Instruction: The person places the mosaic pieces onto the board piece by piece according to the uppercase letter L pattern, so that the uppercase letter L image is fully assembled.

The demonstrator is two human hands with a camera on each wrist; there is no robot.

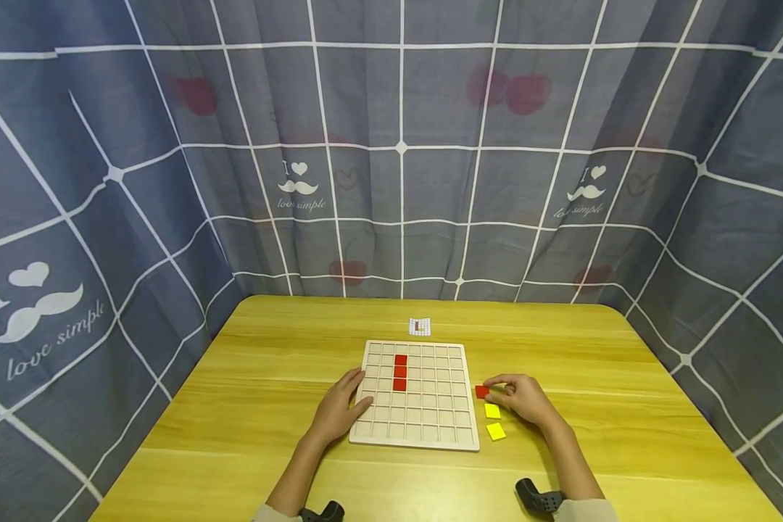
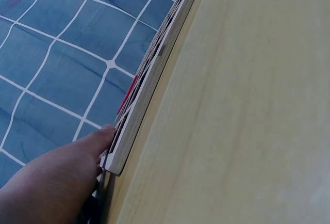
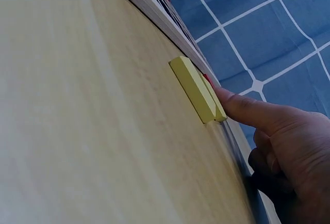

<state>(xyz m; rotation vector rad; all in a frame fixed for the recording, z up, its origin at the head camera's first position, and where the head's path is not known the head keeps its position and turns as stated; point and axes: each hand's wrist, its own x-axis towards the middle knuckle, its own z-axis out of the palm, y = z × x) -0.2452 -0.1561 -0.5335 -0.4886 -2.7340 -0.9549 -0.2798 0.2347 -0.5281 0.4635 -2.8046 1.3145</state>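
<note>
A pale wooden grid board point(image 1: 424, 435) lies on the table with three red square tiles point(image 1: 400, 372) in a column of its cells. At its left edge rests my left hand point(image 1: 336, 409), the thumb reaching over the rim; the left wrist view has this thumb point(image 2: 98, 140) at the board's corner. Right of the board, my right hand point(image 1: 525, 399) pinches a loose red tile point(image 1: 481, 391) between thumb and index finger, low over the table. Two yellow tiles lie just nearer to me, one point(image 1: 492, 411) beside that hand and the other point(image 1: 496, 431) below it.
Behind the board a small printed card point(image 1: 420, 327) shows a grid with a coloured pattern. The wooden table point(image 1: 287, 348) ends at a blue-grey checked curtain point(image 1: 431, 181) at the back and both sides. Dark straps point(image 1: 538, 500) sit on the wrists.
</note>
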